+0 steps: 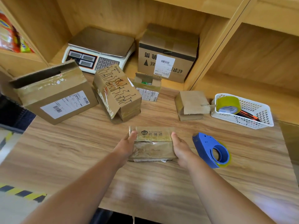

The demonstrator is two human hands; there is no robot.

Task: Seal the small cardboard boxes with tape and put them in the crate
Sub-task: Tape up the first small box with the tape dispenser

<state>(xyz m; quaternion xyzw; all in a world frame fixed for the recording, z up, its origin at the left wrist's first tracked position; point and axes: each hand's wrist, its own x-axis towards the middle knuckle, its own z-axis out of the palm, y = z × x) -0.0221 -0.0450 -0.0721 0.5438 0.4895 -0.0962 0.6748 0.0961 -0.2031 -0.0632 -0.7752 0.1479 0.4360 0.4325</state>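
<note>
Item: small cardboard box (152, 143), flat, lying at the centre of the frame on the wooden table (72, 151). The left hand (127, 146) clasps its left end and the right hand (180, 147) its right end, each with the thumb laid on the top face; the other fingers are hidden behind the sides. Clearance: bare table on the left and toward the near edge at the bottom of the frame; a blue tape dispenser (212, 151) stands near the box on the right, apart from the right hand. Surface: brown card with a dark printed logo on the far half, glossy tape wrinkled over the near half, and a rough seam across the middle. Further boxes, upper half of the frame: a tilted box with circuit print (116, 92) leaning just above centre; a large labelled box (55, 97) at the left, tipped, its top flap raised; a little open box (148, 88) with something green inside; a squat box (191, 105) at the right with a loose flap. Container: white perforated basket (242, 123) at the right edge, holding a roll of yellowish tape (228, 105) and an orange-and-black tool (249, 116), the tool partly under the roll. Back recess, top of the frame: a weighing scale (100, 49) and beside it a labelled carton (166, 54).
</note>
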